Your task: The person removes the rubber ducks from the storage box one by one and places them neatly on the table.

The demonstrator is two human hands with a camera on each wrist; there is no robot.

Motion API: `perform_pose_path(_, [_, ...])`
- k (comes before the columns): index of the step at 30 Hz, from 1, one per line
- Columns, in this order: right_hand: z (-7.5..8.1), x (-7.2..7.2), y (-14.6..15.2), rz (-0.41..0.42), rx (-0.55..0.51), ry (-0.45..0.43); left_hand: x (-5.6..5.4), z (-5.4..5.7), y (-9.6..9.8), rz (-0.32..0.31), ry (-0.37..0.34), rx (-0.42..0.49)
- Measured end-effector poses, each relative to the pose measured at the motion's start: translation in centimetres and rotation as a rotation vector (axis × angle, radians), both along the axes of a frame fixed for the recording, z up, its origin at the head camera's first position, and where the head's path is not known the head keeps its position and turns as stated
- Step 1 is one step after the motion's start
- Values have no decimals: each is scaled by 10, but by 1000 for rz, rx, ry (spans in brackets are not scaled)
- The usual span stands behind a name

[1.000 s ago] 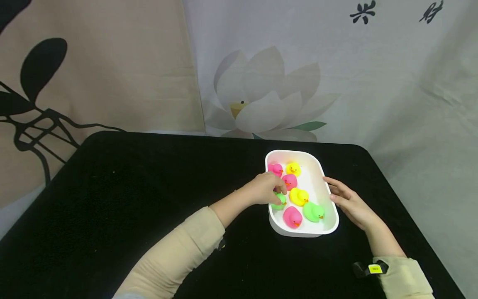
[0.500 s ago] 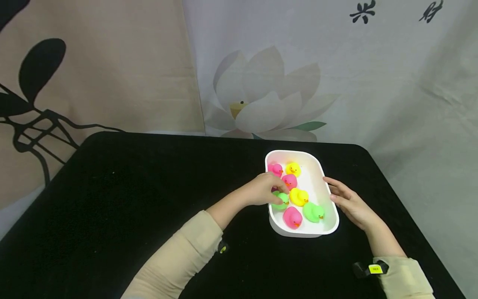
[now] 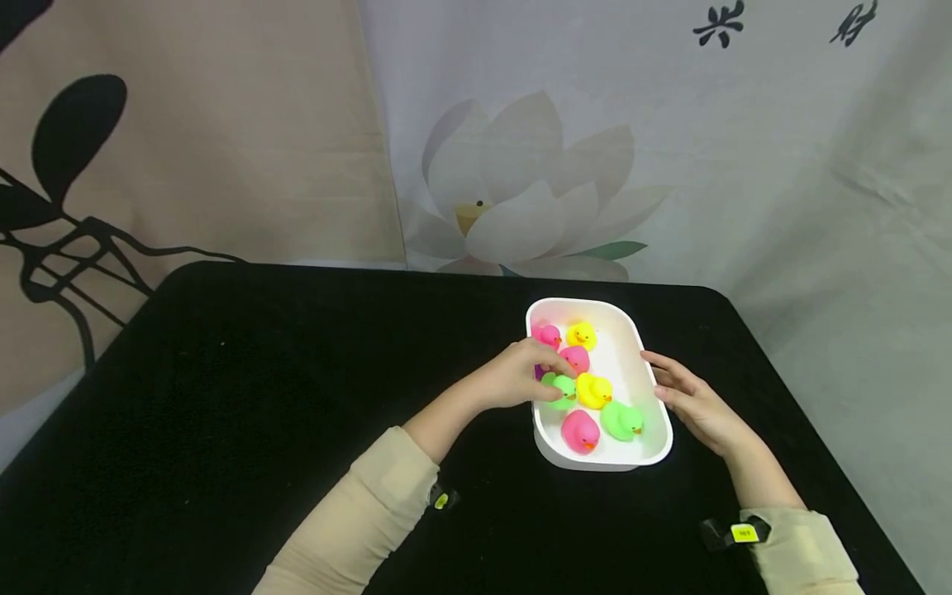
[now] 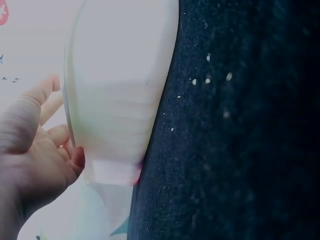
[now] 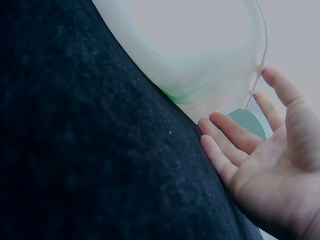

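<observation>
A white tray stands on the black table with several small rubber ducks in it. Over its left rim reaches my left hand, whose thumb and forefinger straddle a green rubber duck and pinch it. Beneath those fingers a bit of something purple shows, mostly hidden. Around it sit a yellow duck, a pink duck and another green duck. My right hand, fingers spread and fairly straight, has its fingertips at the tray's right rim; the right wrist view shows them against its outer side.
More ducks lie in the tray's far part: a yellow one and pink ones. The black table stretches left of the tray. Behind it hangs a printed cloth with a lotus.
The green duck has shifted a little right and toward the tray's far end, together with my left thumb and forefinger. My right hand has stayed at the rim.
</observation>
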State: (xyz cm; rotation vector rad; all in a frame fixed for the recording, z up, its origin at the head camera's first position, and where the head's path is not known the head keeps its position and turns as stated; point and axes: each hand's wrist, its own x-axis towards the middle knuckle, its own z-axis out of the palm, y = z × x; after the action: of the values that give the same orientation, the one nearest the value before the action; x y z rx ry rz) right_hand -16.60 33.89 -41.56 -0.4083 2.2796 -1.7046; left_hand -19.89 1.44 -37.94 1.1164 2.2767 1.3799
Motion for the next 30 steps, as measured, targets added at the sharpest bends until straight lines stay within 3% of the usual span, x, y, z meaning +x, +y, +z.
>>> perform_pose_path(5, [0,1,0,-3,0,-5,3,4,-2,16,-29,17])
perform_pose_path(13, [0,2,0,-4,11,-6,3,14,-10,34,-16,9])
perform_pose_path(30, [-1,1,-1,3,-2,-3,-8,39,-47,108,56,8])
